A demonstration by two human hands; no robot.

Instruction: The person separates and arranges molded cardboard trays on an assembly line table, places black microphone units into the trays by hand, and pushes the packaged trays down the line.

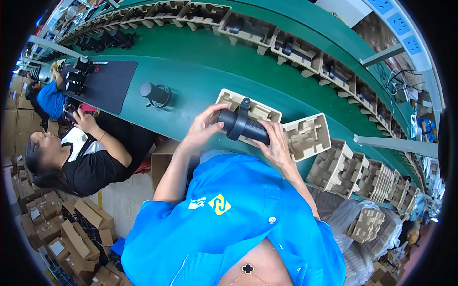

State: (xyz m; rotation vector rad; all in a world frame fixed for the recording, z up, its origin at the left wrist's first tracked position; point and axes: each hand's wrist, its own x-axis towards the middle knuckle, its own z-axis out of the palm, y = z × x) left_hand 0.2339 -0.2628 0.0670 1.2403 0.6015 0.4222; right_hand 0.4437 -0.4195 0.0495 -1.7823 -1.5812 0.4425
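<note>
Both my hands hold a black tube with a wide smooth end, a ribbed grip and a ring collar with a small knob around its middle; its exact kind I cannot tell. My left hand is closed around the wide end. Around the ribbed end, the fingers of my right hand are wrapped. The tube is held almost level above a beige moulded pulp tray, partly hidden by it. A second pulp tray, with no tube in it, lies tilted beside my right hand.
Another black tube with a ring stands on the green bench to the left. Beyond runs a row of trays holding black parts. Stacked trays are at right. A co-worker sits close on my left, beside a dark mat.
</note>
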